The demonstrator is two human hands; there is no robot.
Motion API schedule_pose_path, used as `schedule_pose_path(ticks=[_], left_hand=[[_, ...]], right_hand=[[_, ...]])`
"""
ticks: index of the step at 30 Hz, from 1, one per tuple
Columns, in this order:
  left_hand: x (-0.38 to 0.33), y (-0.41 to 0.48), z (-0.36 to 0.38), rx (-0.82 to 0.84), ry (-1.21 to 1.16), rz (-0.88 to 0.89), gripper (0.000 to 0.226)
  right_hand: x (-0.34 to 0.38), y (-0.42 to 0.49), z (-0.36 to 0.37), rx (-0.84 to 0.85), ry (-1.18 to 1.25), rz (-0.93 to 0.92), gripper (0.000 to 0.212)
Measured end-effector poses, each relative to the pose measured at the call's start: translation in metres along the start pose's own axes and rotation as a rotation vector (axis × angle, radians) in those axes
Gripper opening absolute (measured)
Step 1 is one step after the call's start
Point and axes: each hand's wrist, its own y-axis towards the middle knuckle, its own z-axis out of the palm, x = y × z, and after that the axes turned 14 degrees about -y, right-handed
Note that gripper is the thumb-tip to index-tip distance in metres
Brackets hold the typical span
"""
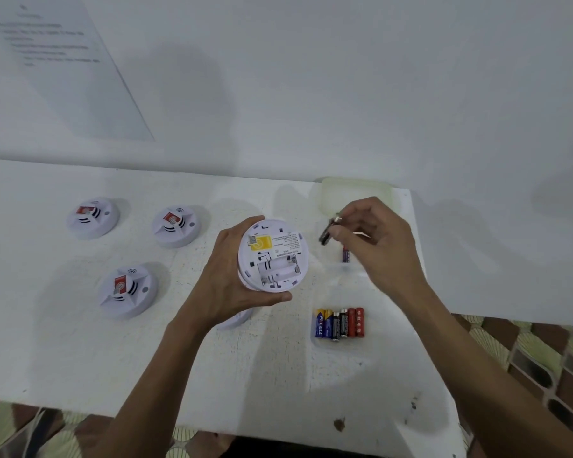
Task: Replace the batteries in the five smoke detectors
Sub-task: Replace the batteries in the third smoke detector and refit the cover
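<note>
Hands both busy over the worktop (63, 358), from what I see. Far left, three smoke detectors (92, 218) sit apart, face up. My left hand (225, 276) curls round a fourth detector (273, 256), held tilted with its back toward me, the battery bay exposed. Just right of it, my right hand (374, 239) pinches a blurred battery (328, 231) at its fingertips. Below that hand, a row of batteries (339, 323) lies side by side.
</note>
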Motion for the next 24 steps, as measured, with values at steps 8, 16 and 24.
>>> schedule_pose_path(ticks=[8, 16, 24], left_hand=[[0.003, -0.001, 0.003, 0.030, 0.038, -0.061, 0.090], [-0.017, 0.000, -0.001, 0.051, -0.049, -0.023, 0.083], [-0.016, -0.010, -0.003, 0.102, -0.072, -0.089, 0.079]], right_hand=[[0.023, -0.015, 0.021, 0.145, -0.390, -0.615, 0.016], [0.026, -0.005, 0.020, 0.252, -0.588, -0.843, 0.018], [0.027, 0.000, 0.016, 0.384, -0.729, -0.918, 0.023]])
